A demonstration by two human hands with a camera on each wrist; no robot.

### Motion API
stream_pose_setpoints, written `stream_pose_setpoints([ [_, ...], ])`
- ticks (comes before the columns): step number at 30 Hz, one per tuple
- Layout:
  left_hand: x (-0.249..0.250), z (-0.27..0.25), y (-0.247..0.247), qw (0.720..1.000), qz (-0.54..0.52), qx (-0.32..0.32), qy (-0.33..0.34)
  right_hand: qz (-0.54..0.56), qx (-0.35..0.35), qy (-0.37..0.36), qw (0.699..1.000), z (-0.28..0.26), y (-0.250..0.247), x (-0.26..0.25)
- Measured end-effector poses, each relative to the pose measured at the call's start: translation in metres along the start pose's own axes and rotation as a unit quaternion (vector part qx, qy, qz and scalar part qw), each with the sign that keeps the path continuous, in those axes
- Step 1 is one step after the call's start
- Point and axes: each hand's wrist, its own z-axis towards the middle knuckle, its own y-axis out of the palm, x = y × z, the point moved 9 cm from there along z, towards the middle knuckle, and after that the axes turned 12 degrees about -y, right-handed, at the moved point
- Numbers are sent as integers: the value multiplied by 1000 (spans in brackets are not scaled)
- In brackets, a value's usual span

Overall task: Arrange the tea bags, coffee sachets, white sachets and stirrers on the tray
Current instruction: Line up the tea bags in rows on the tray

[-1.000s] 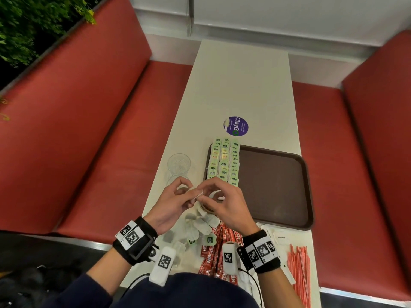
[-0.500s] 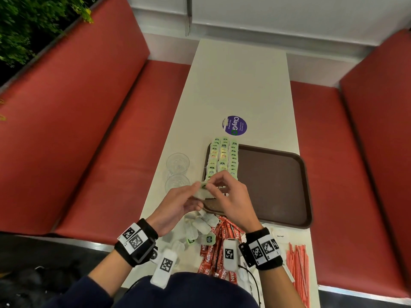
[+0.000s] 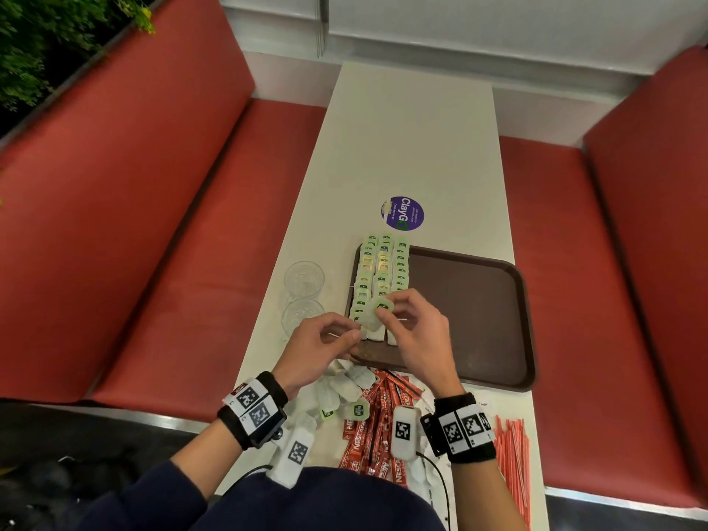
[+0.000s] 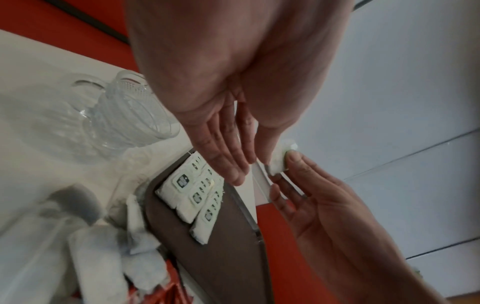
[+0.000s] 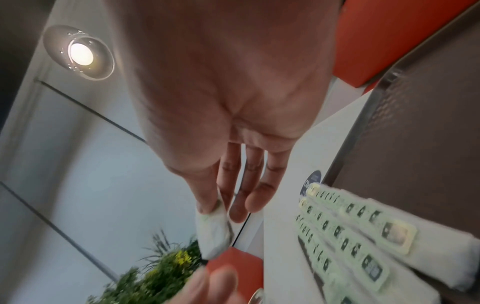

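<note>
Tea bag [image 3: 377, 316] is in my right hand [image 3: 415, 335], pinched between the thumb and the first fingers near its green tag end, while the other fingers are loosely spread. The bag hangs over the near-left corner of the tray [image 3: 498, 362], and its white body points down and toward my left hand [image 3: 325, 346]. The left-hand fingers are curled beside its lower end; from the head view I cannot tell if they touch the bag or its string.

Just beyond my fingertips, three rows of tea bags [image 3: 383, 270] lie on the left part of the tray. Their long axis runs away from me, tags at the far end. The held bag is tilted across this direction, so I judge it must turn until its length agrees with the rows, then go down at the near end of a row, directly under the right fingers. The right hand is the nearer one for this.

Behind my wrists, loose tea bags [image 3: 344, 385], red coffee sachets [image 3: 379, 423] and stirrers [image 3: 513, 454] wait on the table [image 3: 413, 147].
</note>
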Motion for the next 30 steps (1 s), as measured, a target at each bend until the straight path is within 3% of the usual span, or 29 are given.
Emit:
stream_pose_setpoints([
  [4, -28, 16, -11, 987, 149, 56, -18, -50, 33, 37, 998, 5, -23, 35],
  [11, -67, 42, 0, 946, 307, 69, -74, -140, -180, 69, 971, 5, 44, 85],
  [15, -80, 52, 6, 927, 354, 75, -94, -168, -242, 56, 954, 9, 78, 95],
  [22, -69, 51, 13, 915, 384, 98, -80, -187, -192, 43, 963, 12, 87, 97],
  [30, -62, 44, 19, 915, 392, 89, -25, -248, -145, -26, 957, 1, 70, 90],
])
